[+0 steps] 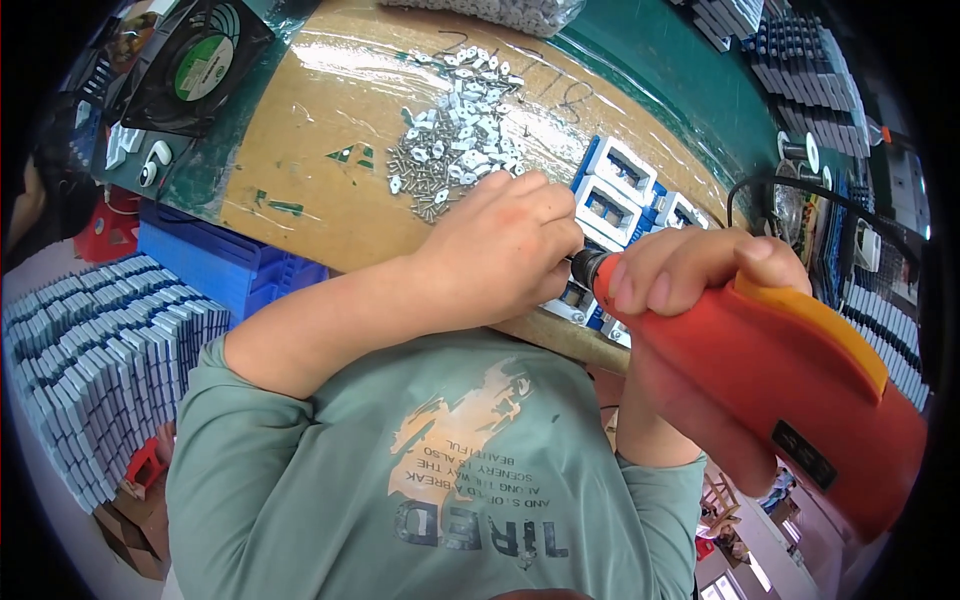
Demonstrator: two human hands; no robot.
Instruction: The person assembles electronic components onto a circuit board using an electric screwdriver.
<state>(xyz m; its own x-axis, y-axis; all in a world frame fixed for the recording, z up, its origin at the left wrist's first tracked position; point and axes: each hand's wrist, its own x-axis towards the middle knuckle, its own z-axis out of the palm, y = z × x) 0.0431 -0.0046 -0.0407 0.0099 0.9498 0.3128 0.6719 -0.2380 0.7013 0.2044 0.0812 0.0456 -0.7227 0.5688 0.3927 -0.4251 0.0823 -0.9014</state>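
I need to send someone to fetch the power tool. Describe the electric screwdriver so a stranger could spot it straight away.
Start at the brown wooden bench top with its heap of small silver screws and clips. At its near edge, beside a row of blue-and-white parts, the right hand grips the electric screwdriver. It is the only large orange thing there, with a yellow strip on top.
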